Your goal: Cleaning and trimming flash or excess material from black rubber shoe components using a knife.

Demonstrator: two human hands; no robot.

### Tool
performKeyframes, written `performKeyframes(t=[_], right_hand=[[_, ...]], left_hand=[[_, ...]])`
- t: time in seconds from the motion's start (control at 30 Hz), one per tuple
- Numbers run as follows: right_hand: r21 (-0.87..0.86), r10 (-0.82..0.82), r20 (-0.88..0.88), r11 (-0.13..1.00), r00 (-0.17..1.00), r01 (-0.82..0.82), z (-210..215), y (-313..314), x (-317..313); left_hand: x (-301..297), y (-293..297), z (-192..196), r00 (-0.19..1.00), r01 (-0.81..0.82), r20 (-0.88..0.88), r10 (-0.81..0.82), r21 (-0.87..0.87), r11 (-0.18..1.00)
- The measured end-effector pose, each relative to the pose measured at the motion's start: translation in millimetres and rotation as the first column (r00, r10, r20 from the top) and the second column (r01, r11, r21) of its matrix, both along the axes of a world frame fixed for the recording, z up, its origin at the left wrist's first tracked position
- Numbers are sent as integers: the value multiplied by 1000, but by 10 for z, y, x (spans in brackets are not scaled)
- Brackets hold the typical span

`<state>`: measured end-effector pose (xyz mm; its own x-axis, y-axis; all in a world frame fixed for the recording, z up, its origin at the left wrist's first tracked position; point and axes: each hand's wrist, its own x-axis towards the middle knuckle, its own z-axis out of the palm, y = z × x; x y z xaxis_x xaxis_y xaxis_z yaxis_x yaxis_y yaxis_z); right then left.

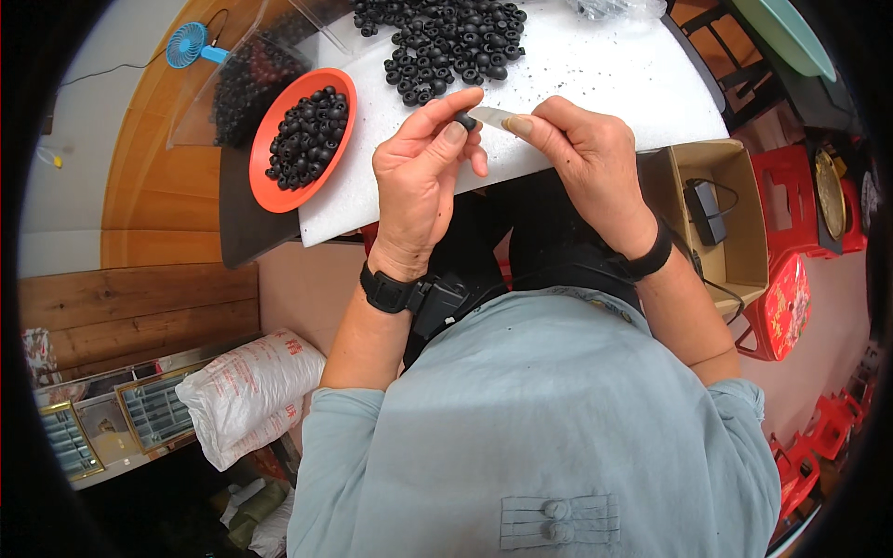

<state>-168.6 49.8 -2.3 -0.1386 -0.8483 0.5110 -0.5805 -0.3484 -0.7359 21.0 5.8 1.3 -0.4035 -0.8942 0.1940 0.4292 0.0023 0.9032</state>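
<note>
The single head-worn fisheye view looked steeply down from close above the person's pale blue-grey shirt (pixel 549 437), facing forward over both raised forearms to the white foam-topped surface (pixel 595 84), its edges curving at the rim.

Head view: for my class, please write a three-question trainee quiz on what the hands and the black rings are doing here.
1. True or false: the left hand pinches one black ring between thumb and forefinger.
2. What does the right hand hold against that ring?
A. a thin blade
B. a brush
C. a screwdriver
3. Fill in: the dish holding rings beside the white board is coloured ____.

Key: 1 true; 2 A, the blade; 3 orange. A loose pile of rings lies on the board.
</note>
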Motion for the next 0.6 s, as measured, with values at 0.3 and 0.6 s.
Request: performKeyframes(t=[0.3,0.6], right_hand=[[-8,-3,-11,1000,1000,3,1,2,3],[-1,-15,-56,1000,998,15,-9,17,14]], left_hand=[[12,-6,-20,1000,20,-6,-20,-40,999],[7,14,-11,1000,6,-13,-6,0,1000]])
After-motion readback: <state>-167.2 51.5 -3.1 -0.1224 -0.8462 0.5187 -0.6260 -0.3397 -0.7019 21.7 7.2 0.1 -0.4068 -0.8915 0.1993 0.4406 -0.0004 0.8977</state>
